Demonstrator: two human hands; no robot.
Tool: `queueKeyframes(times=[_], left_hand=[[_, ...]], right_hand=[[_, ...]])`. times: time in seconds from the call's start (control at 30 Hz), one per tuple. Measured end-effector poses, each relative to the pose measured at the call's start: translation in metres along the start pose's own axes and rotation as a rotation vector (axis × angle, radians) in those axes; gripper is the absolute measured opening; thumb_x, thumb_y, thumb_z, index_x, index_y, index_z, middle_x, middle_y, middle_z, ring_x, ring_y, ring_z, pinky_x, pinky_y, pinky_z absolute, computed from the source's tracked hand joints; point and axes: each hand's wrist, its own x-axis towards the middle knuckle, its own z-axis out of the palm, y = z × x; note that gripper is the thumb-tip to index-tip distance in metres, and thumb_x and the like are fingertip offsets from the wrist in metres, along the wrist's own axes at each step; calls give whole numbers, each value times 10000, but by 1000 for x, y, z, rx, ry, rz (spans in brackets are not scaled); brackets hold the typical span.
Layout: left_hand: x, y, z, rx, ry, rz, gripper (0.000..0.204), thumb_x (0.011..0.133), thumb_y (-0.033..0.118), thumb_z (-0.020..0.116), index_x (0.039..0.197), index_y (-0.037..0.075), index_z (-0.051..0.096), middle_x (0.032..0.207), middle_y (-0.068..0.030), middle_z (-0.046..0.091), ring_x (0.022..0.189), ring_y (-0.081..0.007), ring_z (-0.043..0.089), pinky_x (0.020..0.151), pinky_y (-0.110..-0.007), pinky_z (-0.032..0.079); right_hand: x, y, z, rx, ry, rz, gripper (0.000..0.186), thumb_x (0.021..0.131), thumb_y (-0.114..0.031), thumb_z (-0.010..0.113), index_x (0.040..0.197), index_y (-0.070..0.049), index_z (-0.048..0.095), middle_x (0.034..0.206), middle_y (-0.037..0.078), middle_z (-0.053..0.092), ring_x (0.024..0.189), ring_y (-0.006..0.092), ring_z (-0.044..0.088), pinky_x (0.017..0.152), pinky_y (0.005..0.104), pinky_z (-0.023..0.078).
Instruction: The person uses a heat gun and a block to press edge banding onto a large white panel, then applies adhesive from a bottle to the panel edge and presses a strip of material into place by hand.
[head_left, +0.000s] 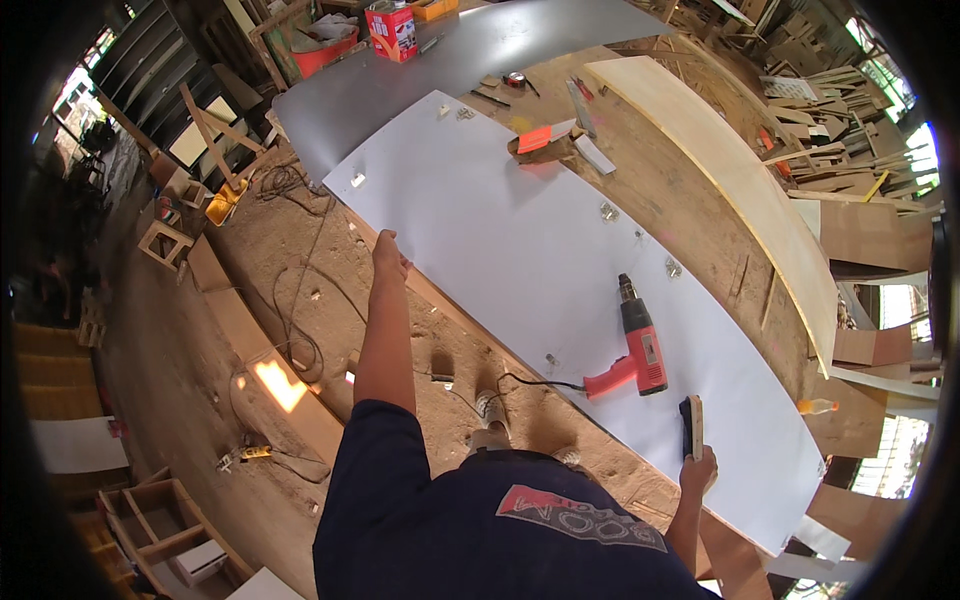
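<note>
A long white panel (480, 210) lies slantwise in front of me. My left hand (391, 257) is closed over its near edge, toward the far left end. In my right hand (699, 468), near the panel's right end, I hold a wooden-backed brush (697, 425) with a dark side, upright above the white surface; its dark face is seen only edge-on. Between my hands lies a red and black heat gun (640, 345), its nozzle pointing away and its cord running off the near edge. A scraper-like tool with an orange part (540, 138) rests at the panel's far edge.
Beyond the panel sits a curved pale board (720, 150) on the wooden bench. A grey sheet (470, 50) with a red tin (391, 30) is at the back. Cords (290, 300) trail over the dusty floor at left. Scrap wood (820, 130) is piled at far right.
</note>
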Motion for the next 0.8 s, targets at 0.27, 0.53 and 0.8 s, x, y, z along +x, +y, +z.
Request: queueKeyframes(times=[0.27, 0.53, 0.8], left_hand=[[1, 6, -36, -125, -137, -127, 547, 972, 470, 582, 1150, -47, 577, 1056, -202, 547, 899, -303, 572, 932, -532, 577], [35, 21, -56, -221, -220, 172, 404, 1004, 502, 484, 978, 140, 660, 888, -25, 559, 727, -194, 546, 740, -421, 516], [-18, 32, -15, -246, -189, 128, 414, 1009, 478, 496, 996, 99, 661, 923, -37, 593, 879, -205, 558, 905, -472, 503]], right_hand=[[-3, -11, -1, -36, -1, -24, 262, 808, -105, 751, 1061, -51, 711, 1020, 249, 756, 1000, 501, 713, 890, 591, 548], [14, -22, 0, -40, -18, -68, 238, 760, -140, 705, 980, -47, 708, 966, 291, 750, 947, 529, 716, 867, 610, 556], [6, -9, 1, -84, -15, -53, 251, 749, -110, 659, 979, -13, 692, 963, 307, 752, 950, 533, 719, 889, 610, 557]])
